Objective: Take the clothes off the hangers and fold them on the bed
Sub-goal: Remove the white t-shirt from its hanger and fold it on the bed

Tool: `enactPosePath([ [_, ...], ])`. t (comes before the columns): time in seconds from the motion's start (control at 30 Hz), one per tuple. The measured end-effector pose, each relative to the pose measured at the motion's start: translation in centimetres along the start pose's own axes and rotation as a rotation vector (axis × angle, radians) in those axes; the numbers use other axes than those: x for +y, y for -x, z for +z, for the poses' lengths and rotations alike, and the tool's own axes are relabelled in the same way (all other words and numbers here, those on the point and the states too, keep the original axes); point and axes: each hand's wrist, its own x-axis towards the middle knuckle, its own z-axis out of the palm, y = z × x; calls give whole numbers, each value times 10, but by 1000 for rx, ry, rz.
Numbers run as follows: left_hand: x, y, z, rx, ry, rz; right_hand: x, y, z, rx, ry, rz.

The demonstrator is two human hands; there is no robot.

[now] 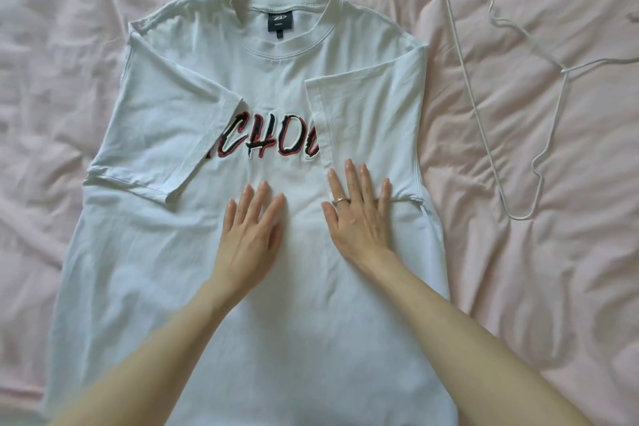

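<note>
A white T-shirt (pixel 193 245) with red and black lettering lies face up on the pink bed (pixel 553 252), collar at the far end. Both short sleeves are folded inward over the chest and cover the ends of the lettering. My left hand (pixel 250 228) rests flat on the shirt's middle, fingers straight. My right hand (pixel 361 214), with a ring on one finger, presses flat on the lower edge of the folded right sleeve. A white wire hanger (pixel 491 145) lies bare on the bed to the right of the shirt.
Rumpled pink bedding (pixel 52 97) surrounds the shirt on the left, the far side and the right. The shirt's hem runs out of view at the bottom of the frame.
</note>
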Motion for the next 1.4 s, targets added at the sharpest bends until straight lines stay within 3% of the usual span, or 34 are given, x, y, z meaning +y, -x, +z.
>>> enactPosePath([
  [0.27, -56, 87, -29, 76, 32, -214, -91, 91, 0, -186, 15, -191],
  [0.43, -111, 133, -35, 70, 86, -522, -129, 129, 6, -300, 40, -85],
  [0.7, -157, 202, -36, 147, 261, -613, -146, 182, 21, -264, -3, 27],
  [0.87, -164, 223, -26, 65, 492, -825, -126, 199, 15, -260, 13, 152],
  [0.97, -163, 244, -14, 16, 527, -850, -103, 219, 15, -274, 70, 239],
  [1.1, -158, 261, -4, 21, 555, -871, -63, 246, 12, -204, 36, 498],
  [1.2, -153, 272, 4, 101, 793, -980, -34, 267, 12, -153, -37, 644],
  [1.4, -121, 299, 19, 264, 1524, -1174, 3, 301, 12, -56, -167, 797],
])
